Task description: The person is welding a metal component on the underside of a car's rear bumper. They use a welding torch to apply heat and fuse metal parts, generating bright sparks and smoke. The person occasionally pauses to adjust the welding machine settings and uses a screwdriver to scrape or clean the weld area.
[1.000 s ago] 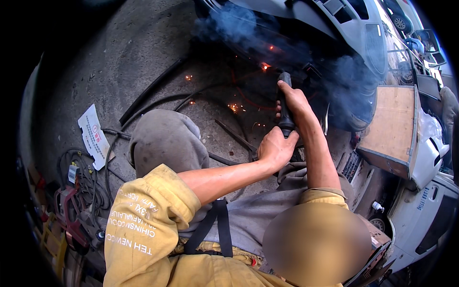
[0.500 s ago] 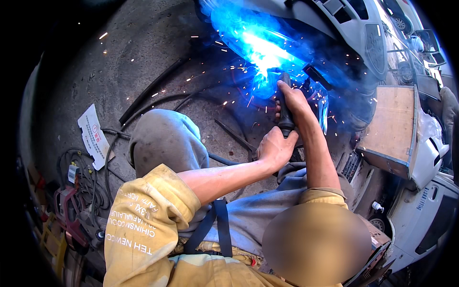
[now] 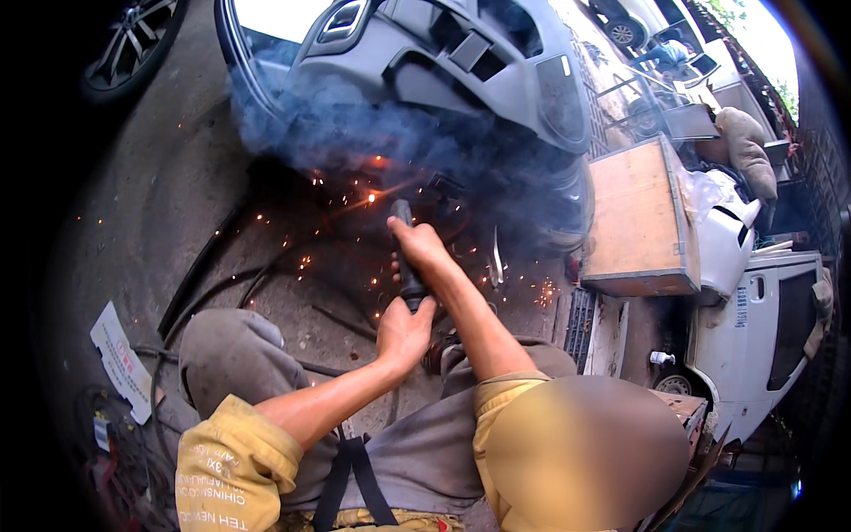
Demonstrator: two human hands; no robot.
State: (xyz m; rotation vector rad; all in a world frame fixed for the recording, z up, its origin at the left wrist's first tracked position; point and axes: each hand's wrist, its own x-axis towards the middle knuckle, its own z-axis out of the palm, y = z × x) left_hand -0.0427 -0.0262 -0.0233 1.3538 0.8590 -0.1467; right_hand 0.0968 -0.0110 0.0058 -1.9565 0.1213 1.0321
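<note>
A black welding torch (image 3: 411,282) is gripped in both of my hands, its front end pointing away from me into the smoke. My right hand (image 3: 422,246) wraps the upper handle, with the thumb along it. My left hand (image 3: 406,335) is closed round the lower end. Just beyond the torch tip, a small orange glow (image 3: 371,198) shows with scattered sparks around it. Blue-grey smoke (image 3: 346,133) hangs over the workpiece there and hides most of it. Above it stands a grey car door panel (image 3: 425,66).
Cables (image 3: 217,284) run over the concrete floor beside my knee. A white printed board (image 3: 120,359) lies at the left. To the right stand a wooden box (image 3: 634,222), a black grille (image 3: 581,330) and a white vehicle (image 3: 753,346). A wheel (image 3: 133,44) is far left.
The bright blue-white arc has gone out, leaving an orange glow, drifting sparks and smoke. The view has swung right and up, showing more of the door panel. Both hands keep hold of the torch.
</note>
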